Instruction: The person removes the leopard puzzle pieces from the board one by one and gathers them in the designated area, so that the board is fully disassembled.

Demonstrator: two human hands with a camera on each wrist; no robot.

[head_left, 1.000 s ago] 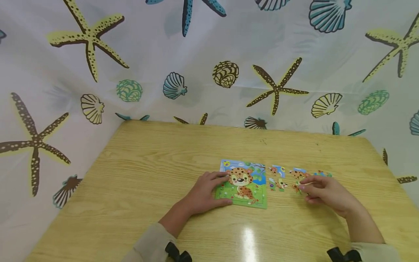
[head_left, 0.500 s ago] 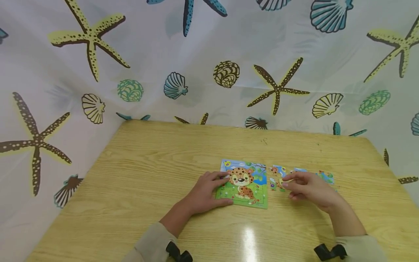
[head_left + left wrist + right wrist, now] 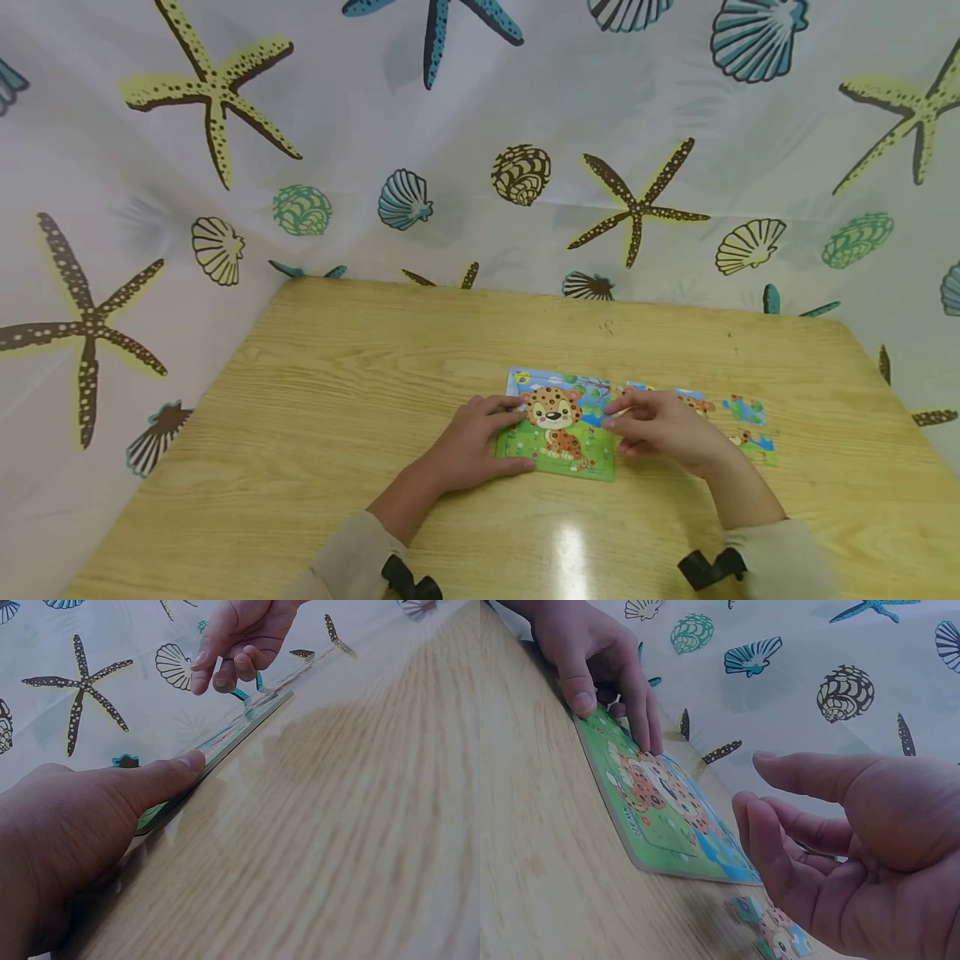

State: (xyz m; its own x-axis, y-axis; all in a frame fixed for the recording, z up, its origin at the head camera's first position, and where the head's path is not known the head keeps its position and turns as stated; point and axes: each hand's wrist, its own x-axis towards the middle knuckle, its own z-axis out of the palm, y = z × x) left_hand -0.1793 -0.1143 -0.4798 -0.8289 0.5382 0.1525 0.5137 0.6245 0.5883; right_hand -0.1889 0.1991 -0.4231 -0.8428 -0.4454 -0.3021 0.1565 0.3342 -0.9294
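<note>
A square leopard puzzle board [image 3: 558,417], blue above and green below, lies flat on the table. My left hand [image 3: 474,446] rests on its left side, fingers on the picture and thumb [image 3: 169,778] at the near edge. My right hand [image 3: 667,429] hovers at the board's right edge, fingers bent loosely. In the right wrist view, a gap shows between the thumb [image 3: 802,771] and the fingers of that hand, with nothing held there. Beneath it, puzzle pieces [image 3: 780,934] lie beside the board, partly hidden by the hand in the head view.
Farther right on the wooden table [image 3: 360,358] lie more joined pieces, a blue-green group [image 3: 745,409] and a lower group [image 3: 759,447]. A white curtain [image 3: 450,108] printed with starfish and shells hangs behind the table and along its sides.
My right hand has moved left, from over the loose pieces to the board's right edge, uncovering the pieces at the right. The left hand and the board have stayed in place.
</note>
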